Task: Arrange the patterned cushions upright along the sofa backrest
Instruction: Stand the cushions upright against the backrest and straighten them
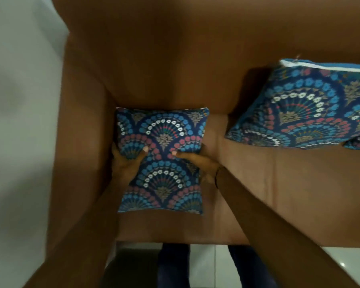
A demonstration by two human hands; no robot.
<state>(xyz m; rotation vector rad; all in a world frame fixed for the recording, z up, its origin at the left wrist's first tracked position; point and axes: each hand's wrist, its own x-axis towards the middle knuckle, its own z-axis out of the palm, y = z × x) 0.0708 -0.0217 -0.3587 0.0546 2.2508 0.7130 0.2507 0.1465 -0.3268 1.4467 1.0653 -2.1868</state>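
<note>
My right hand (197, 161) and left hand (127, 163) grip one cushion (160, 159) at the sofa (175, 69) corner, not yet upright; a second cushion (306, 107) already leans on the backrest.

My arms are bare all the way down, with no sleeves showing anywhere on them. On my right wrist I wear a thin dark band (217, 173), sitting just behind my right hand (197, 161); my left hand (127, 163) carries nothing. Below the seat edge, my legs are in dark blue trousers (174, 265).
</note>
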